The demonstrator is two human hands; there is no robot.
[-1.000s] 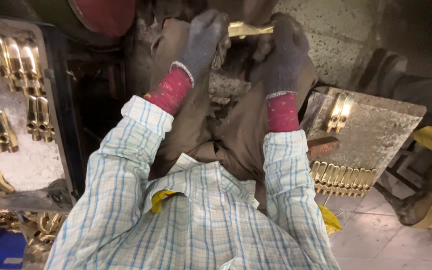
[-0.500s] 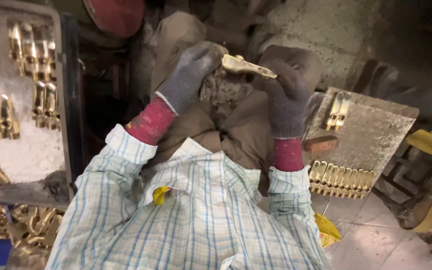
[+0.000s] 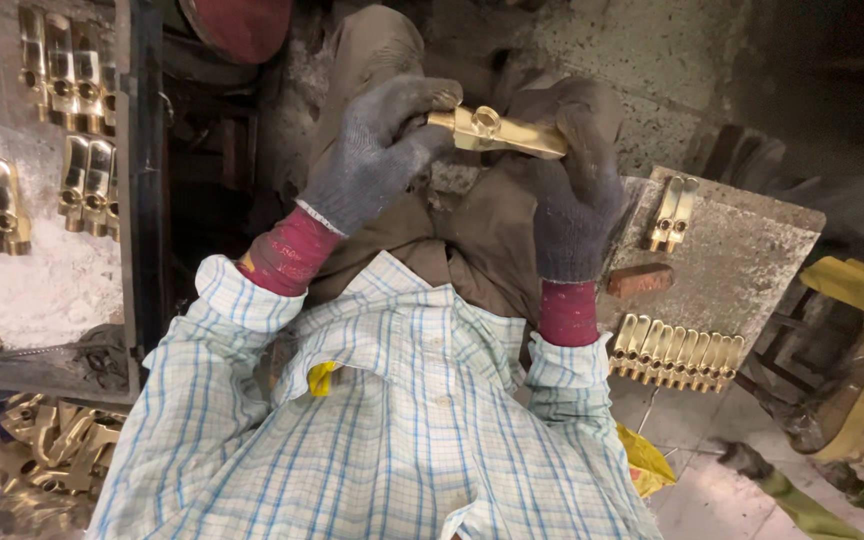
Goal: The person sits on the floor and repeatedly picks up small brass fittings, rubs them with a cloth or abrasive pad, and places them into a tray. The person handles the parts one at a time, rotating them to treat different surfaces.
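One brass fitting (image 3: 497, 133) is getting held up over the lap, with the gloved left hand (image 3: 377, 150) pinching one end and the gloved right hand (image 3: 577, 190) gripping the other. More brass pieces (image 3: 677, 355) are sitting in a row on the stone slab (image 3: 752, 250) to the right, and others are lying on the dusty tray (image 3: 47, 290) to the left.

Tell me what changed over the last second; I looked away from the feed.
Both gloved hands, left hand and right hand, drew the brass part back toward the body and turned it so its round hole faces up. Both hands kept hold of it. The brass pieces on the right board and left tray stayed put.
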